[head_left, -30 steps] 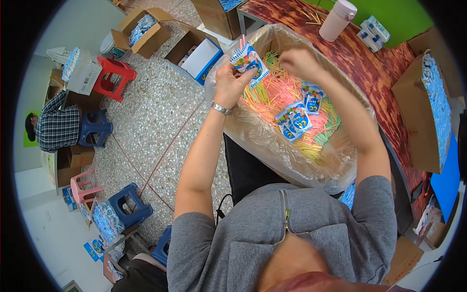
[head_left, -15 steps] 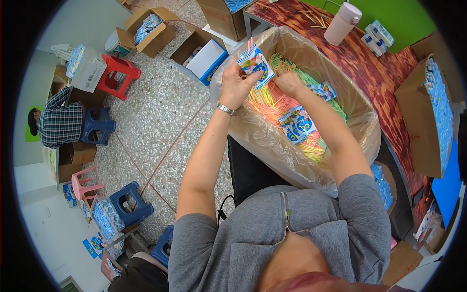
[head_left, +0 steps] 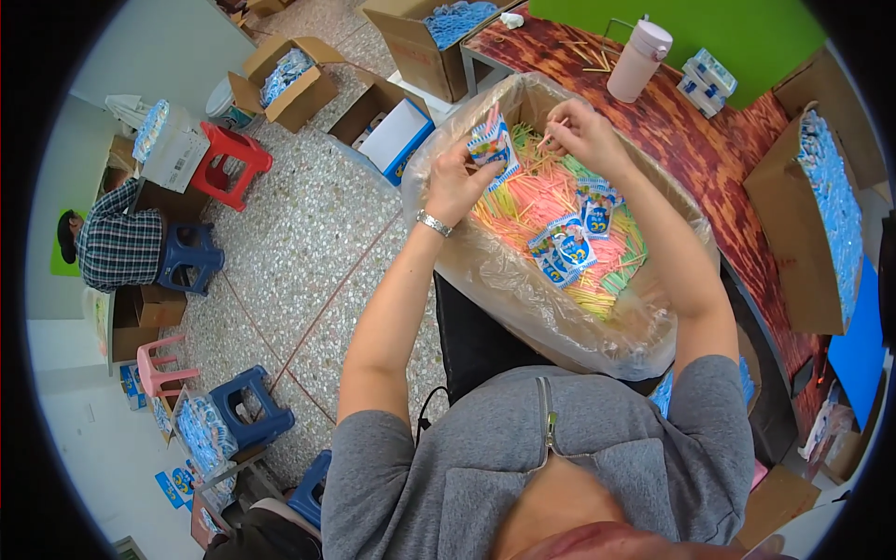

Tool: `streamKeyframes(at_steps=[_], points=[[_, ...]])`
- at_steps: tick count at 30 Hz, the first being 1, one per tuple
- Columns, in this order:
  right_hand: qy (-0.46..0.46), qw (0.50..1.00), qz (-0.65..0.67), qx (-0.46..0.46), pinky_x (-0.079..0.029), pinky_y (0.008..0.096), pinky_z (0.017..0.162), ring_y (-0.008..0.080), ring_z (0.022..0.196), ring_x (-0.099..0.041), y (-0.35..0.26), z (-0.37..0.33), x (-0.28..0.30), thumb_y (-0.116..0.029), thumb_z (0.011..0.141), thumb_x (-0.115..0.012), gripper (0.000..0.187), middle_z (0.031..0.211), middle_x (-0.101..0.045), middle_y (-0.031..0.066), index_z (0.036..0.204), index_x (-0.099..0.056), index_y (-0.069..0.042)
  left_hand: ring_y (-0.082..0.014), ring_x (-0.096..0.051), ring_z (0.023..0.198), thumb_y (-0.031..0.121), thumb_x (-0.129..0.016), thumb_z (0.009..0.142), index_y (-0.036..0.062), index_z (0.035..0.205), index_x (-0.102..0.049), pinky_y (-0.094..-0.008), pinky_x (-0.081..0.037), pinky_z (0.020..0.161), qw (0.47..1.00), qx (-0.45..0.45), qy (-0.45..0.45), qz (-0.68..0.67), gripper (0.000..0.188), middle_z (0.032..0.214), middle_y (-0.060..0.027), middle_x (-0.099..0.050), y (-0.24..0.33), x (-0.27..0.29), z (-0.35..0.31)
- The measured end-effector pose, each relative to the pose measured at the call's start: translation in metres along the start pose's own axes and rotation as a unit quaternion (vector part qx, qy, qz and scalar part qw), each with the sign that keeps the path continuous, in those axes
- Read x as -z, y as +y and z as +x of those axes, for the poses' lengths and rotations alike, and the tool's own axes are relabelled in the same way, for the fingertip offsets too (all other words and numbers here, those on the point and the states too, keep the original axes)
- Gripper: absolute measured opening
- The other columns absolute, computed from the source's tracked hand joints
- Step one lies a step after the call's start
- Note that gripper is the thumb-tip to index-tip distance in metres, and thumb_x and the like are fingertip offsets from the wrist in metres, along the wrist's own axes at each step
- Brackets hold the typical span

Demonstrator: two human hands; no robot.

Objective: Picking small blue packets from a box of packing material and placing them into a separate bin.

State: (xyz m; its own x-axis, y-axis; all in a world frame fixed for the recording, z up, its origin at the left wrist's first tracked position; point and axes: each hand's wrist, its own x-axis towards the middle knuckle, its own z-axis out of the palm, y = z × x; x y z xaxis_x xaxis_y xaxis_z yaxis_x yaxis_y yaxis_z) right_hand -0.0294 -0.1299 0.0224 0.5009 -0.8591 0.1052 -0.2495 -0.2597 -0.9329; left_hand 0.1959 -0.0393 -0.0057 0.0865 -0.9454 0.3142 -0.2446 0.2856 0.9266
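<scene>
My left hand (head_left: pixel 452 189), with a metal watch on the wrist, grips a small blue and white packet (head_left: pixel 492 154) above the left side of a lined box. Pink sticks poke from the packet's top. To its right, my right hand (head_left: pixel 590 140) pinches a thin pink stick (head_left: pixel 545 141); its other end is hard to make out. Below both hands, loose pink, yellow and green sticks (head_left: pixel 532 207) fill the box, inside a clear plastic liner (head_left: pixel 523 287). On the sticks lie several similar packets (head_left: pixel 564 250).
At right is a red-brown patterned table (head_left: pixel 719 140) with a pale pink bottle (head_left: pixel 639 63) and a large carton (head_left: pixel 793 219) of blue packets. Open cartons (head_left: pixel 285 82), a red stool (head_left: pixel 231 166) and blue stools (head_left: pixel 250 408) stand on the speckled floor. A person in a checked shirt (head_left: pixel 119 247) sits far left.
My right hand has moved away from the packet, up and to the right, and now shows a pink stick in its fingers. My left hand still grips the packet, slightly lower in view.
</scene>
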Motion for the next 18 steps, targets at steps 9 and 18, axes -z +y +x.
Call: streamKeyframes(at_steps=[9, 18], points=[[0.016, 0.982, 0.011, 0.187, -0.048, 0.0212, 0.065, 0.0092, 0.079, -0.062, -0.094, -0.021, 0.001, -0.008, 0.091, -0.058, 0.017, 0.09, -0.063, 0.0053, 0.106, -0.056, -0.002, -0.0084, -0.065, 0.078, 0.006, -0.073, 0.077, 0.0009, 0.105, -0.062, -0.0258, -0.053, 0.071, 0.987, -0.038, -0.097, 0.126, 0.031, 0.09, -0.0043, -0.069, 0.028, -0.006, -0.014], [-0.062, 0.881, -0.283, 0.373, -0.045, 0.039, 0.086, 0.0275, 0.098, -0.056, -0.099, -0.023, -0.015, -0.013, 0.089, -0.058, 0.021, 0.095, -0.061, 0.0088, 0.109, -0.061, -0.006, -0.0103, -0.065, 0.083, 0.004, -0.069, 0.081, -0.0014, 0.106, -0.06, -0.0262, -0.053, 0.074, 0.985, -0.01, -0.158, 0.061, 0.027, 0.095, -0.0055, -0.067, 0.039, -0.007, -0.017]])
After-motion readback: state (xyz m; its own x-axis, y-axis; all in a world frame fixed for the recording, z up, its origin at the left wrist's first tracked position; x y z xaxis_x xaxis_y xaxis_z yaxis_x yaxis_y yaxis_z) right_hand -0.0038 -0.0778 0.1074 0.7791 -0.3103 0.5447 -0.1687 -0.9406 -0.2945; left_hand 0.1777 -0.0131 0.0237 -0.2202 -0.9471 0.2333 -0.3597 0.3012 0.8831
